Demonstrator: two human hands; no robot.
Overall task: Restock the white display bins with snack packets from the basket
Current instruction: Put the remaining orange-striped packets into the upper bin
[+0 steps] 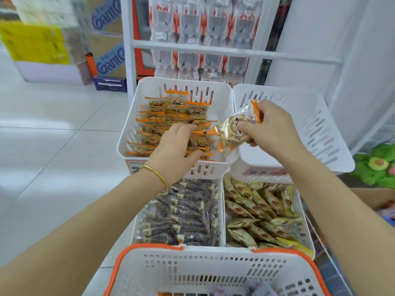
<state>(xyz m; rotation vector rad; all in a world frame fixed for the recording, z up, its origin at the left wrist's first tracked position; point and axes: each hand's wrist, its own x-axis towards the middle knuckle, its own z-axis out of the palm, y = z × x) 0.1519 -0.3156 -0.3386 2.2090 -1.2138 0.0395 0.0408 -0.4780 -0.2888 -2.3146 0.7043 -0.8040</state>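
My right hand (pixel 271 127) grips a clear snack packet with orange ends (pixel 234 128), held above the gap between the two upper white bins. My left hand (pixel 174 147) reaches into the upper left bin (pixel 130 133), fingers resting on the rows of orange-edged packets (pixel 171 116) that fill it. The upper right bin (pixel 327 133) looks bare inside. The white basket with orange rim (pixel 149 272) sits at the bottom of the view, with a few packets just visible at its floor.
Two lower white bins hold dark packets (pixel 188 214) and yellow-brown packets (pixel 260 212). A white rack with hanging packets (pixel 203 39) stands behind. Cardboard boxes (pixel 106 39) are stacked at far left on tiled floor. Green plush toys (pixel 376 165) lie at right.
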